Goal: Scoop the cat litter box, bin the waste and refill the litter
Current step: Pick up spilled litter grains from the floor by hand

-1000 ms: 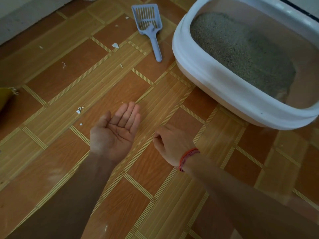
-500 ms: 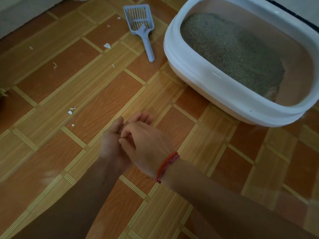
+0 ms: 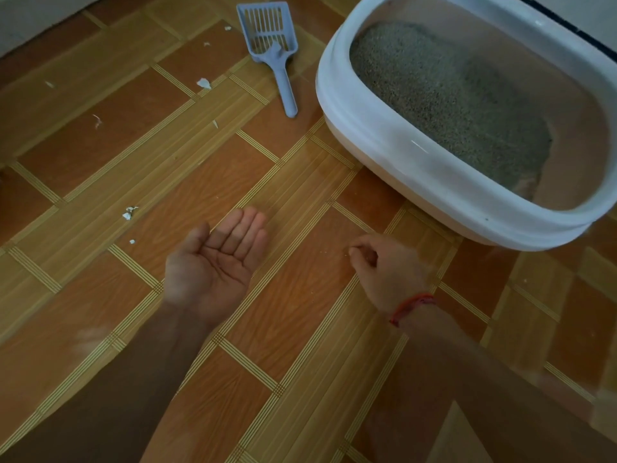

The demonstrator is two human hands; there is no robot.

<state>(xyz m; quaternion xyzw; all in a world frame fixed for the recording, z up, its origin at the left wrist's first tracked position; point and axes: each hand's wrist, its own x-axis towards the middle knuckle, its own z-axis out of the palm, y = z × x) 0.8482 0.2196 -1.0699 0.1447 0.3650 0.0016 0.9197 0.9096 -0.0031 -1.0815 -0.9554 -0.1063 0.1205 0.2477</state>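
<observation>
Grey litter lies heaped in the white litter box, the left hand is palm-up, released and empty, and the right hand is curled, its hold unclear.

1 red bracelet (thin cord) circles the bare right wrist.

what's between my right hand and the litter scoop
Nothing visible. Only bare tiled floor lies between the right hand and the litter scoop, whose handle points toward you. The litter box stands to the right of that line, and the left hand is to its left.
</observation>
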